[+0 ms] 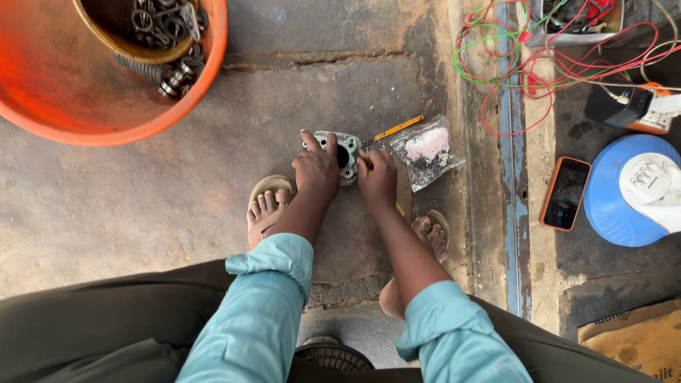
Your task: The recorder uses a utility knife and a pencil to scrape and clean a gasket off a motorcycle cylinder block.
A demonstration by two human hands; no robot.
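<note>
A grey metal flanged part (346,152) with a round bore and bolt holes lies on the concrete floor between my feet. My left hand (316,169) presses down on its left side, fingers spread over the flange. My right hand (377,177) grips a yellow-handled tool (394,130) whose tip meets the part's right edge; the handle points up and to the right.
A clear plastic bag (426,150) with a pale pink lump lies right of the tool. An orange tub (85,85) of metal rings and springs stands top left. A phone (565,193), a blue round lid (624,191) and tangled red and green wires (525,64) lie right.
</note>
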